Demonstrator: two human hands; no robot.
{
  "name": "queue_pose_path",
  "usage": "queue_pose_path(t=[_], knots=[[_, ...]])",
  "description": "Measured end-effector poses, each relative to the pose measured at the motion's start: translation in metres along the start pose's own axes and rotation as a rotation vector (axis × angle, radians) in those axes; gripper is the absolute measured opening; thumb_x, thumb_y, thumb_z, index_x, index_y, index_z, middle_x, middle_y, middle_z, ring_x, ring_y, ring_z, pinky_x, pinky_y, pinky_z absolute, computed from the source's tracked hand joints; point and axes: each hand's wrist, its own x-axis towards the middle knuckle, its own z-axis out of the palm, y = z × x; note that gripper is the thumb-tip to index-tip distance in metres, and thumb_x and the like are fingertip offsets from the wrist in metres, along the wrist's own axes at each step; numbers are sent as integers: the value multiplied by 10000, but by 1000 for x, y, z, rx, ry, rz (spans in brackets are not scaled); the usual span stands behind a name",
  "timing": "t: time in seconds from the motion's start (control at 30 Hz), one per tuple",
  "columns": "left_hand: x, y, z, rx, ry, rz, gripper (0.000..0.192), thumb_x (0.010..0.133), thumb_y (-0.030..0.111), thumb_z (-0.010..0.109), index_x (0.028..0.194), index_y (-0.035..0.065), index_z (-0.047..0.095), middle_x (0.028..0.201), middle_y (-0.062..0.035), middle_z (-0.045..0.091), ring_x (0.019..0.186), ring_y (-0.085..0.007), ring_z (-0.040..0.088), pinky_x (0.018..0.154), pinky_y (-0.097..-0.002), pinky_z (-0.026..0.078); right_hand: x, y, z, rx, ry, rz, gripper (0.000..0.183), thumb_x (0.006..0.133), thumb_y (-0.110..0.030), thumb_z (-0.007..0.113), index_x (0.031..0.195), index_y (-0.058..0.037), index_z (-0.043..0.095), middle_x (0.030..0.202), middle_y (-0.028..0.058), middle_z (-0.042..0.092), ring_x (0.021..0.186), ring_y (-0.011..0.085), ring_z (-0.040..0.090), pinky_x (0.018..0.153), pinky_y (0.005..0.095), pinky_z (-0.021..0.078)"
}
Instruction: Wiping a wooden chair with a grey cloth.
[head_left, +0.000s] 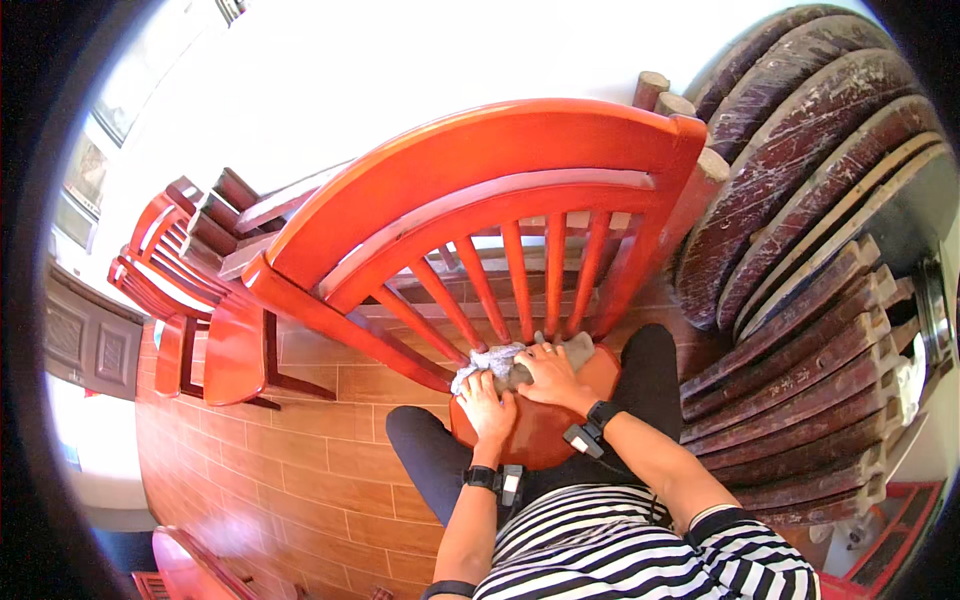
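Before me stands a glossy red wooden chair, its slatted backrest (480, 157) facing me and its seat (536, 431) between my knees. My left hand (487, 409) presses on a crumpled white-and-grey cloth (487, 364) at the rear left of the seat, near the foot of the slats. Beside it on the right, my right hand (547, 375) rests over a grey-brown cloth (577, 351), fingers pointing left. How firmly the fingers close on the cloths is partly hidden.
More red chairs (236, 349) stand at the left on the tiled floor (360, 457). Large round wooden boards (795, 142) lean at the upper right, above stacked dark wooden pieces (787, 375). Wooden legs or posts (217, 225) lie behind the chair. A red rounded piece (191, 562) is at bottom left.
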Motion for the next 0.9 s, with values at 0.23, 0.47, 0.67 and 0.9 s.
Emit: queue_pose_path(t=[0.23,0.47,0.67,0.9], knots=[[-12,-11,-6,-217,-203,16,553,669,200,658,1186,68,513,1283,-147,474,1208,-367,413,964,-518,334,-32,36,26,342,182,164,365,803,-313,671,1071,-73,604,1141,175,573,1052,373,543,883,420,452],[-17,-26,-20,-661,-138,-95,739,715,20,568,1423,42,358,1473,-207,296,1384,-357,255,1142,-392,204,-63,-13,-31,67,135,-103,217,840,-199,611,992,-49,650,964,128,643,915,340,603,783,445,465],[-27,-10,-25,-563,-85,-140,769,793,114,585,1471,36,229,1525,-184,185,1417,-330,186,1150,-393,168,-78,-50,-77,672,113,-151,280,852,-189,591,1092,-62,657,880,176,619,802,365,610,735,431,485],[-17,3,-41,-1427,-289,-375,811,834,264,630,1462,-4,192,1482,-227,229,1363,-364,271,1118,-457,225,-92,-98,-111,500,263,-390,254,810,-86,628,1059,-41,647,728,95,525,645,268,585,525,369,460]])
